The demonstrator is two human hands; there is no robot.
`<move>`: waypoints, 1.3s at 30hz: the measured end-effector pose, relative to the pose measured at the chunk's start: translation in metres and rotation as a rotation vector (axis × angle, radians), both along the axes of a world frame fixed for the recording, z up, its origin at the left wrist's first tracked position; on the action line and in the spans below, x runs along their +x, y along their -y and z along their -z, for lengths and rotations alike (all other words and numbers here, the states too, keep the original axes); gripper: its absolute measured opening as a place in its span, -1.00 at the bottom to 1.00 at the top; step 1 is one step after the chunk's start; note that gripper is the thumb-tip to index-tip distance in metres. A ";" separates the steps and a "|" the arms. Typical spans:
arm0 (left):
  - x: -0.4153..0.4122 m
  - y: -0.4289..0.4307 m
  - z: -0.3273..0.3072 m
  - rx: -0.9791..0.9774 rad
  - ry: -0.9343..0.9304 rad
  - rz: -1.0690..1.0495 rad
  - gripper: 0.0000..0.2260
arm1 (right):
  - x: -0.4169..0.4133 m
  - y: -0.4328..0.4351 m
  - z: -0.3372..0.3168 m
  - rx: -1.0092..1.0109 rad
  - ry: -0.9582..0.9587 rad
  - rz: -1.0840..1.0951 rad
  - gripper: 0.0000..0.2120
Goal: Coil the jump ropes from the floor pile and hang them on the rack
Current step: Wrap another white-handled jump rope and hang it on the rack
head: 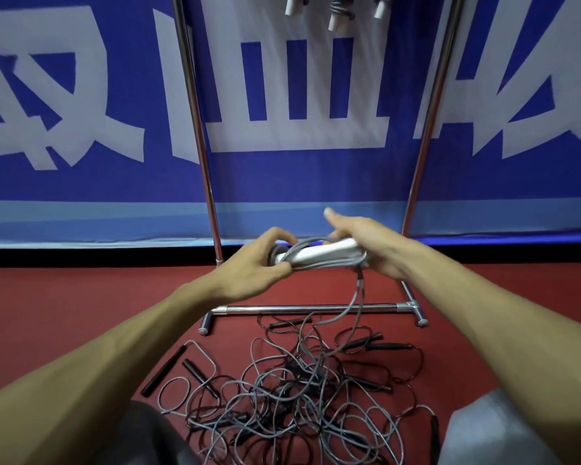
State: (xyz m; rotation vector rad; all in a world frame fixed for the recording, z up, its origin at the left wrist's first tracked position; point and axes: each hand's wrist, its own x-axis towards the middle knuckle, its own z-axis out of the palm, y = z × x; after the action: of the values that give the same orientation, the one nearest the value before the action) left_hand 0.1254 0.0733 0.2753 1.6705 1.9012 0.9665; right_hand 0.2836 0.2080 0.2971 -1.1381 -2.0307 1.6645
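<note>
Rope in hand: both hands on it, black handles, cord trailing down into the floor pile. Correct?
Handle colour is wrong: head view shows white handles, not black. Left hand and right hand grip them, and the grey cord trails down into the floor pile.

Grey rope (316, 391), white handle (319, 255), red floor (64, 313)

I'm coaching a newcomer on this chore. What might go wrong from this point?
The grey cord's loose tail drops from the half-wound jump rope, gripped by the left hand and right hand, into the floor pile. Winding on may drag tangled ropes up or tighten a knot. The tail also hangs near the rack's base bar and might snag there.
</note>
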 end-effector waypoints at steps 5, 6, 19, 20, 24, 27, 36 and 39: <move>0.000 0.002 -0.009 0.001 0.586 -0.029 -0.74 | 0.012 -0.014 0.005 -0.353 -0.217 -0.044 -0.57; 0.000 0.000 -0.011 0.028 0.654 -0.042 -0.73 | 0.009 -0.012 0.007 -0.340 -0.220 -0.081 -0.69; -0.043 -0.003 0.010 -0.007 0.471 -0.256 -0.82 | -0.007 0.014 0.024 0.651 0.580 -0.723 -0.90; -0.047 0.000 0.014 -0.041 0.441 -0.250 -0.82 | -0.007 0.017 0.019 0.742 0.550 -0.736 -0.89; -0.061 0.009 0.033 -0.232 0.214 -0.116 -0.96 | -0.009 0.029 0.005 0.944 0.380 -0.751 -0.88; -0.058 0.011 0.034 -0.413 0.056 0.058 -0.79 | -0.010 0.031 0.003 0.910 0.250 -0.694 -0.81; -0.022 0.005 0.038 -0.544 0.073 0.191 -0.70 | -0.006 0.014 0.004 0.924 0.047 -0.404 -0.92; -0.011 0.003 0.032 -0.542 0.071 0.243 -0.67 | -0.004 0.009 0.004 0.942 0.077 -0.333 -0.95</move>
State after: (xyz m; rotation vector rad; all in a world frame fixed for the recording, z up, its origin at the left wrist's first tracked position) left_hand 0.1147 0.0701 0.2435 1.4660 1.6668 0.3624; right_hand 0.2796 0.1991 0.2927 -0.5399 -2.6654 0.5528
